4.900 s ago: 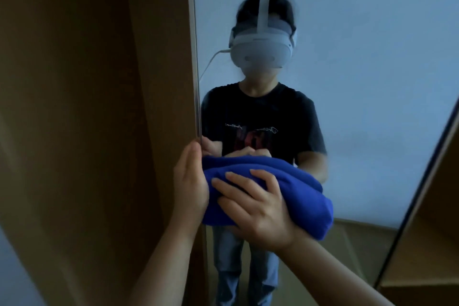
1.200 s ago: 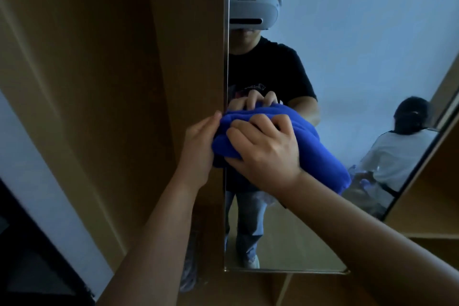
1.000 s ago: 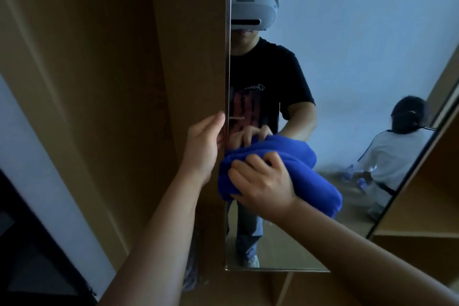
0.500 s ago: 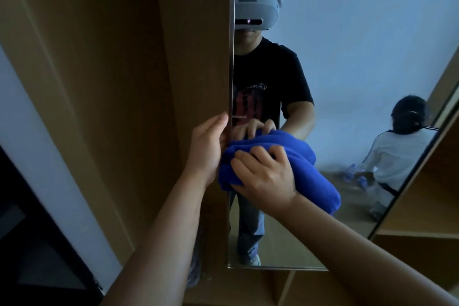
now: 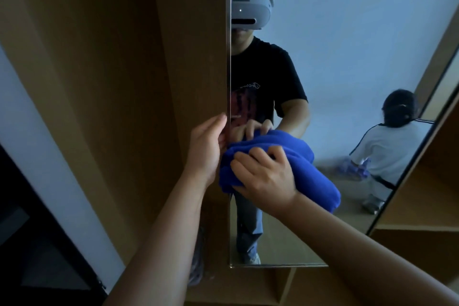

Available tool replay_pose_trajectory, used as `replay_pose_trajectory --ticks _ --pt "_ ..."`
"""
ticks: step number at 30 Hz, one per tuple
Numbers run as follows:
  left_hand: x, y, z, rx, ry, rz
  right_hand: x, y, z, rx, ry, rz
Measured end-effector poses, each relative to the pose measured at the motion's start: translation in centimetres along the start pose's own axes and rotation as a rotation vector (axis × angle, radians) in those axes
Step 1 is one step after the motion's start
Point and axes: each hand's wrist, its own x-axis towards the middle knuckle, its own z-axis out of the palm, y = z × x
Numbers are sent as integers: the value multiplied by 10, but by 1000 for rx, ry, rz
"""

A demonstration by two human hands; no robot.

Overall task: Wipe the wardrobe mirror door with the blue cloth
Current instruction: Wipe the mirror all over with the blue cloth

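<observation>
The wardrobe mirror door [image 5: 347, 45] fills the right half of the view, its left edge running straight down the middle. A bunched blue cloth [image 5: 293, 154] is pressed against the lower left part of the glass. My right hand [image 5: 263, 174] grips the cloth with curled fingers. My left hand [image 5: 207, 149] holds the door's left edge beside the cloth, fingers wrapped round the edge and hidden behind it. The mirror reflects me, both hands and the cloth.
A brown wooden wardrobe panel [image 5: 124, 82] stands to the left of the mirror. Wooden shelves [image 5: 422, 206] show at the lower right. Reflected in the glass, a second person [image 5: 387, 146] in white crouches on the floor behind me. A dark opening [image 5: 37, 243] lies at the lower left.
Over five seconds the view dropped and the cloth went down to the mirror's lower part. In the last second the cloth shifted slightly up and down near the left edge; my left hand stayed.
</observation>
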Motion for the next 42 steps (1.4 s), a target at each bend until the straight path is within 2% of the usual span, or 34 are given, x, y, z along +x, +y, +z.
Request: replay_pose_trajectory --ticks 3,9,13,16,21,24,28,33,37,42 --pt "-2 0 1 -14 -6 -17 3 2 -3 -11 -17 -14" --pt "-7 1 -6 42 -72 24 33 15 -11 -22 129 56" --pt "-2 0 0 38 42 -6 2 1 1 5 25 9" --pt "0 1 3 61 53 4 -8 -2 3 4 -36 -18" --pt "-4 0 -6 27 -68 -20 22 9 -9 -8 92 90" --pt "-3 0 -7 34 -75 -41 20 9 -7 10 94 72" --pt "1 1 -1 27 45 -71 -16 -7 4 40 -55 14" --pt "1 1 2 31 81 -82 -20 -17 2 31 -170 82" --pt "-3 2 3 -26 85 -95 -21 -17 -12 90 -144 131" --pt "-19 -8 -3 -24 58 -187 -16 -2 -31 102 -12 187"
